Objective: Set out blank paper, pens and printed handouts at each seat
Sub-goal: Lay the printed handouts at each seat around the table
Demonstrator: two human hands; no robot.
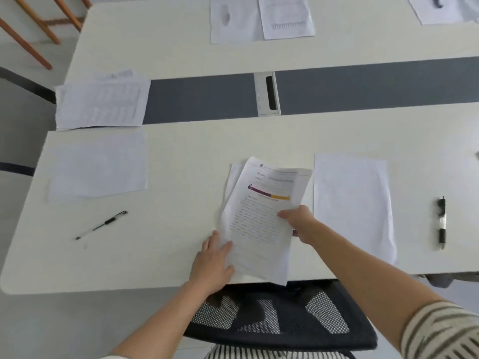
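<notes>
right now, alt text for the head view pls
Right hand holds a printed handout over the white table while the left hand steadies its edge; a blank sheet and pen lie to the right.

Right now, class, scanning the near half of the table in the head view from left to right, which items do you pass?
Blank sheet → thin black pen → left hand → printed handout → right hand → second blank sheet → thicker pen.

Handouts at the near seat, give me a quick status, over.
Right hand pinching printed handout, lifted over the table. Left hand flat on sheets beneath. Nothing in the way.
</notes>
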